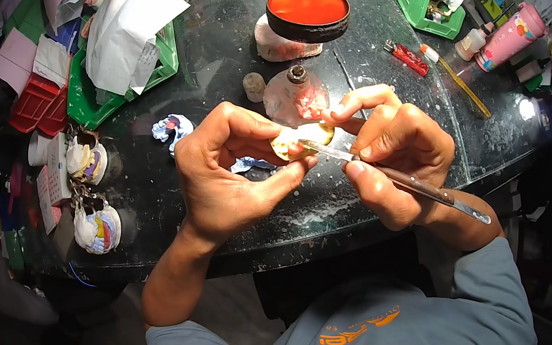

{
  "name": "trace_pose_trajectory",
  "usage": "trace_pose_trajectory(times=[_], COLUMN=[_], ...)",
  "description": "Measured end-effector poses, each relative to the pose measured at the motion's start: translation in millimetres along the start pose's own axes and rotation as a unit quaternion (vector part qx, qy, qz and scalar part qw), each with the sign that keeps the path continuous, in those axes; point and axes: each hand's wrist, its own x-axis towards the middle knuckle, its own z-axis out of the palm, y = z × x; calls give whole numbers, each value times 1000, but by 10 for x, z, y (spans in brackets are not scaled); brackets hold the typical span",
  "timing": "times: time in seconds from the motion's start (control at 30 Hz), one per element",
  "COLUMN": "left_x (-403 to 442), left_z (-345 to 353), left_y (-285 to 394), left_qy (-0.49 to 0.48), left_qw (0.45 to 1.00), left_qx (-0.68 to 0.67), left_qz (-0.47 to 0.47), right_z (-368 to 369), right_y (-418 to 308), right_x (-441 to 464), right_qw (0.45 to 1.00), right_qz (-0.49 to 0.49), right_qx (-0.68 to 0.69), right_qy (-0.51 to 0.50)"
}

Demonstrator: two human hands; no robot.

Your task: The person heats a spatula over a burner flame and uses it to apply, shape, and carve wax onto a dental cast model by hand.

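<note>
Between the fingertips and thumb of my left hand (229, 172) is a small pale yellow dental cast (319, 134) with a bit of pink on it. My right hand (402, 154) is closed on a wax knife (415, 184) with a brown handle and metal ends. Its blade tip meets the cast near the pink spot. My right fingertips also reach the cast's right edge. Just beyond the cast stands a glass spirit lamp (277, 99) with a dark burner top. Blue-and-white impression pieces (172, 129) lie beyond my left hand, one partly hidden by it.
A round pan of red wax (307, 10) sits on a pinkish block behind the lamp. Mounted casts (97, 224) stand at the left. Green trays (89, 107) hold papers and casts. A red lighter (408, 60), a yellow-handled brush (459, 84) and a pink bottle (509, 37) are at right.
</note>
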Motion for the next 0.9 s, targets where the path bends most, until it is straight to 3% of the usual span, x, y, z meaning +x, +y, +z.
trace_pose_trajectory(times=[0.17, 0.37, 0.53, 0.73, 0.9], left_x=[6, -5, 21, 53, 78], left_z=[-3, -16, -40, -57, -62], left_y=[6, 0, 28, 68, 139], left_qy=[-2, -7, -8, -1, -9], left_qw=[1000, 999, 994, 976, 962], left_qx=[2, -24, -69, -135, -166], left_qz=[3, -27, -81, -171, -217], right_z=[68, 61, 62, -46, -2], right_y=[65, 56, 26, 73, 76], right_x=[17, 19, 22, 30, 26], right_qw=[997, 997, 995, 997, 986], right_qz=[-41, -36, -3, 33, 97], right_qx=[-1, 18, 58, 13, 95], right_qy=[65, 64, 87, 65, 99])
